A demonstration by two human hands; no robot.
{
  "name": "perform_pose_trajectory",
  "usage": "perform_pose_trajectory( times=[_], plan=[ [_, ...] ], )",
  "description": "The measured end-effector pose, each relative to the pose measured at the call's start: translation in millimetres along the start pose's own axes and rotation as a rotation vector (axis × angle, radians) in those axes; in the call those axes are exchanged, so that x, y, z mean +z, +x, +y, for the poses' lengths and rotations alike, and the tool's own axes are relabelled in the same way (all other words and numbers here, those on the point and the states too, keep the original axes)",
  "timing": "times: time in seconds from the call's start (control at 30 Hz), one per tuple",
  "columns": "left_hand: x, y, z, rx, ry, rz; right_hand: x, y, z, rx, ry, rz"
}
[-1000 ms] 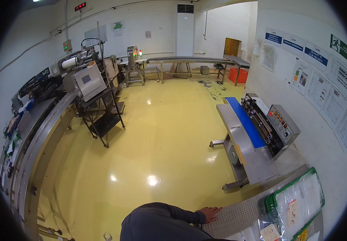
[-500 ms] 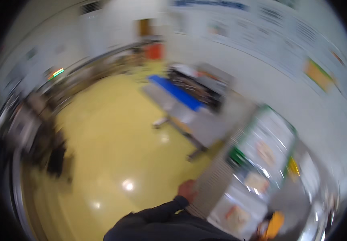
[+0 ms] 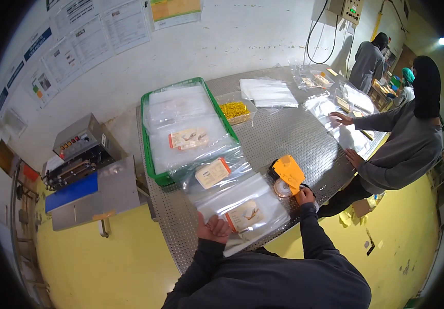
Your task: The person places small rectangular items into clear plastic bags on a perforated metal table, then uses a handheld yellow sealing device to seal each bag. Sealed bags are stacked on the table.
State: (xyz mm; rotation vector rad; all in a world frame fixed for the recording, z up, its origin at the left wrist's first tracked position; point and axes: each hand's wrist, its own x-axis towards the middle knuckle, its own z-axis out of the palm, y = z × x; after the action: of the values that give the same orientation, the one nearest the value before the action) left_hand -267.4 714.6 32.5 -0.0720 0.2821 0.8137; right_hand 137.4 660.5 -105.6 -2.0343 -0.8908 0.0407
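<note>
R hand [image 3: 305,196] clamped on orange plastic handheld dispenser [image 3: 288,171]; L hand [image 3: 213,228] curled, grip unclear, by clear flat plastic bag [image 3: 254,195]: prob. light, slippery; hold edges.

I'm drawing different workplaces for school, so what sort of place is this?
Probably a factory packing room: clear plastic bags lie in a green crate and on a metal table, near a machine with a blue belt.

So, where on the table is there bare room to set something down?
The table is bare between green crate, orange tape dispenser and co-worker's bags; a narrow strip also shows left of the left hand. Clear bags crowd the near edge.
</note>
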Motion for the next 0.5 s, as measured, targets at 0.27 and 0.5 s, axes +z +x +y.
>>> perform_pose_trajectory(
  times=[0.27, 0.5],
  plan=[
    [-14, 0, 19, 0.086, 0.012, -0.055, 1, -4, -19, 0.05, -0.07, 0.007],
    [-5, -3, 24, 0.125, 0.039, 0.02, 4, -4, -31, -0.022, -0.092, 0.053]
  ],
)
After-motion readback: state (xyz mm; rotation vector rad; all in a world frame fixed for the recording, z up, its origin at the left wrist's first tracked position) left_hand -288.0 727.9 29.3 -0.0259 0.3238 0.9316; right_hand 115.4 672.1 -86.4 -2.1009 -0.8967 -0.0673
